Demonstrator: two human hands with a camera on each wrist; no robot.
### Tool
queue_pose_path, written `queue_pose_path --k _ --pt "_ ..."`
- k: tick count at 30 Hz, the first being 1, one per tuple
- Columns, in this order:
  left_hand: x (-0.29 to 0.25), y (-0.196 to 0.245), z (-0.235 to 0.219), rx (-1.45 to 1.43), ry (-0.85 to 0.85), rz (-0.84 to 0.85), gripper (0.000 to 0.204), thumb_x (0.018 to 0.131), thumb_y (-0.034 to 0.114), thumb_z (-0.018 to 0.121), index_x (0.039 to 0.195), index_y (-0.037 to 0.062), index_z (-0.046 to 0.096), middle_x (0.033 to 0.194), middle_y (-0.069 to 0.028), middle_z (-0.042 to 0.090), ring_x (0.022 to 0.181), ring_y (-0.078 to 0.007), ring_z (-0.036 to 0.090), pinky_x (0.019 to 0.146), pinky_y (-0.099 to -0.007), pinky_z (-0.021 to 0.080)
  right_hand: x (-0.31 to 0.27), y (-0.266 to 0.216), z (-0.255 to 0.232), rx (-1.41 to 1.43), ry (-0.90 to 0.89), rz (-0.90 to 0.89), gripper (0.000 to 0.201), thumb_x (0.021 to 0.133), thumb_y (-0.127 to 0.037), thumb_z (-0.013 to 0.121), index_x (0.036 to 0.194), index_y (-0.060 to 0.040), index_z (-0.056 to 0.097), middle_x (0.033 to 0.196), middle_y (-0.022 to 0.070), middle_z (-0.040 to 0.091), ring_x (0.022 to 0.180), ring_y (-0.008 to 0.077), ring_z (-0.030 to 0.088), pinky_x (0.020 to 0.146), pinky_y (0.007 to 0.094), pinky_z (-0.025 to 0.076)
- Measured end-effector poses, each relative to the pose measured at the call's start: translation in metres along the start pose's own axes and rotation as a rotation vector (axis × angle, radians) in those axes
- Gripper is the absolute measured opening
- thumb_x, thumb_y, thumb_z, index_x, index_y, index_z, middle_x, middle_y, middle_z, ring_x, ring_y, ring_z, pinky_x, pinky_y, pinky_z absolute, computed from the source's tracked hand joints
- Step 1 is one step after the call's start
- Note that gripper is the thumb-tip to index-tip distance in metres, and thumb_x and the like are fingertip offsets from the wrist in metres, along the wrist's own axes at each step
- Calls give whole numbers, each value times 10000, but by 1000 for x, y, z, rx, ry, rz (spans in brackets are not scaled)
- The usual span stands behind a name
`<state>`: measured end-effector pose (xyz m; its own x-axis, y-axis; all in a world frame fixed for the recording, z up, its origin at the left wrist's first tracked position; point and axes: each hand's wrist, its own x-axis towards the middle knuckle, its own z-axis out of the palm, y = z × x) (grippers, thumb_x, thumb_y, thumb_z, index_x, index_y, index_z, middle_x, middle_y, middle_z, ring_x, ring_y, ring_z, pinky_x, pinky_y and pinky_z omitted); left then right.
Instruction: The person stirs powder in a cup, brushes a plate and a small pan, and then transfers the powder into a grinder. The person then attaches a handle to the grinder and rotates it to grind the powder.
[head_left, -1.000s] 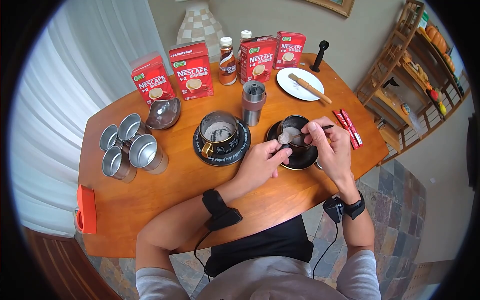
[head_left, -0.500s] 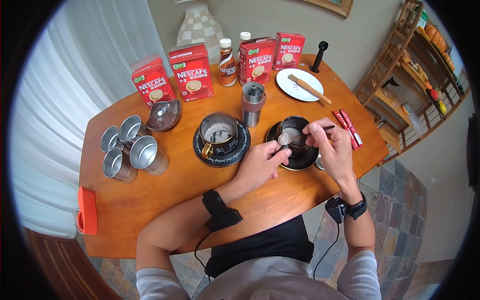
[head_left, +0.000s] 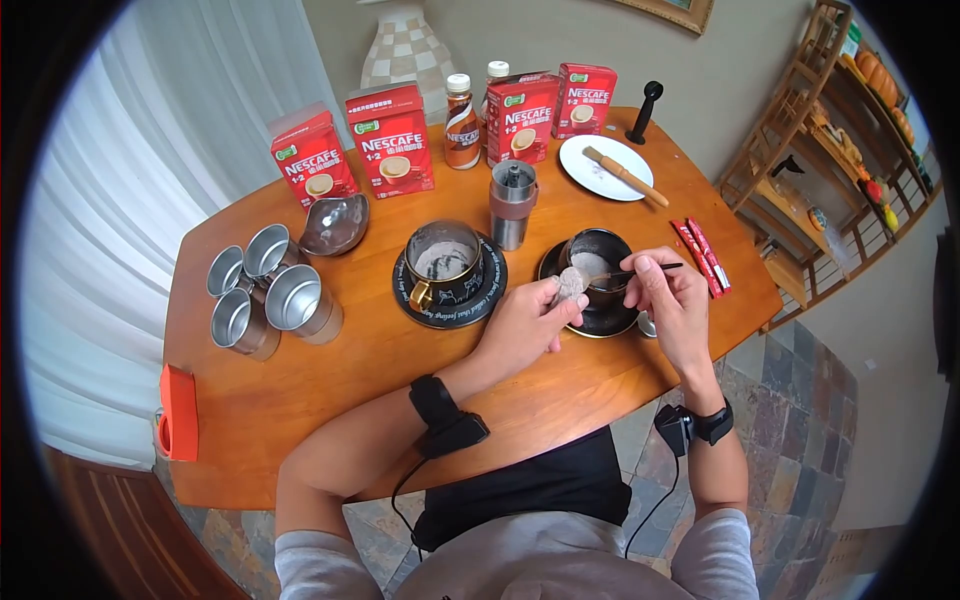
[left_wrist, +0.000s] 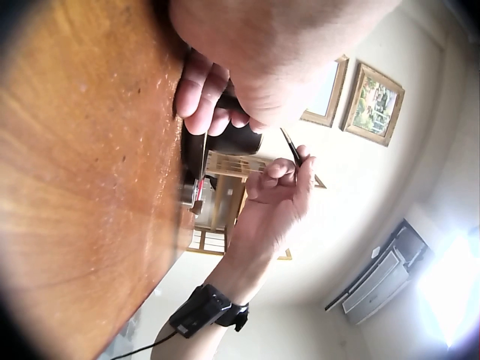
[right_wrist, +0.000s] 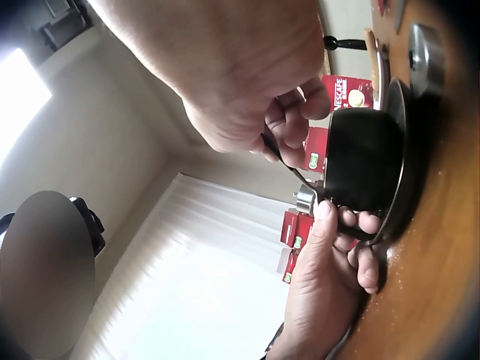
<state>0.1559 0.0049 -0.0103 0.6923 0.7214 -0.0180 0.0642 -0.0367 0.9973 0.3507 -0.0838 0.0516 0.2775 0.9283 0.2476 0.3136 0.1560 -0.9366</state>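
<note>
In the head view my left hand [head_left: 530, 322] is at the near left side of a black cup [head_left: 597, 255] with pale powder inside. Seen from the right wrist, the fingers of that hand curl round the dark cup handle [right_wrist: 349, 222], thumb on top. My right hand [head_left: 672, 312] pinches the dark stem of a small spoon [head_left: 628, 273] at the cup's right. Its rounded greyish end [head_left: 571, 284] shows beside my left fingertips, by the rim. Under the cup lies a black saucer [head_left: 606, 322]. The left wrist view has the cup mostly hidden behind my left fingers.
To the left stands another black cup [head_left: 445, 262] with powder, on a lettered saucer [head_left: 405, 300]. A steel grinder [head_left: 512, 215] is between and behind the cups. Several metal cups [head_left: 300, 305] stand left; red boxes [head_left: 390, 145] line the back. A brush [head_left: 625, 176] lies on a white plate [head_left: 577, 178].
My right hand has shifted slightly right and toward me with the spoon. The spoon's greyish end shows more fully now. My left hand stays at the cup handle. The head view has shifted slightly.
</note>
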Motion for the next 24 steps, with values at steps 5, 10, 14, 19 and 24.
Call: queue_pose_path --k 5,10,14,19,24 --pt "0 -1 3 -44 31 39 354 1051 329 669 1037 -24 684 855 -35 709 577 -84 608 535 -260 504 3 -1 3 -14 24 -42 269 1096 -230 606 1047 -2 741 769 8 667 714 62 591 661 235 467" --pt "1 -3 1 -38 18 23 326 1059 312 659 1032 -13 678 872 -32 708 589 -77 603 545 -246 501 9 -10 8 -56 30 -106 291 1097 -223 602 1023 27 732 823 30 685 743 85 617 701 251 498" --pt "0 -1 0 -21 0 2 279 1074 278 641 1034 4 673 904 -29 709 609 -64 601 556 -227 501 12 -9 5 -82 2 -137 321 1105 -230 581 1011 44 718 870 51 696 781 108 643 720 265 506" --pt "0 -5 1 -59 10 56 308 1065 280 636 967 -11 667 844 -41 700 589 -83 605 541 -265 499 14 -14 1 -128 2 -174 342 1112 -237 562 1001 51 709 868 63 698 794 124 660 723 282 510" --pt "1 0 -1 -65 -17 15 316 1090 305 605 995 11 668 916 -30 714 605 -69 619 550 -227 506 18 -19 -3 -190 -40 -225 338 1113 -237 561 998 47 704 858 63 698 785 129 664 719 291 515"
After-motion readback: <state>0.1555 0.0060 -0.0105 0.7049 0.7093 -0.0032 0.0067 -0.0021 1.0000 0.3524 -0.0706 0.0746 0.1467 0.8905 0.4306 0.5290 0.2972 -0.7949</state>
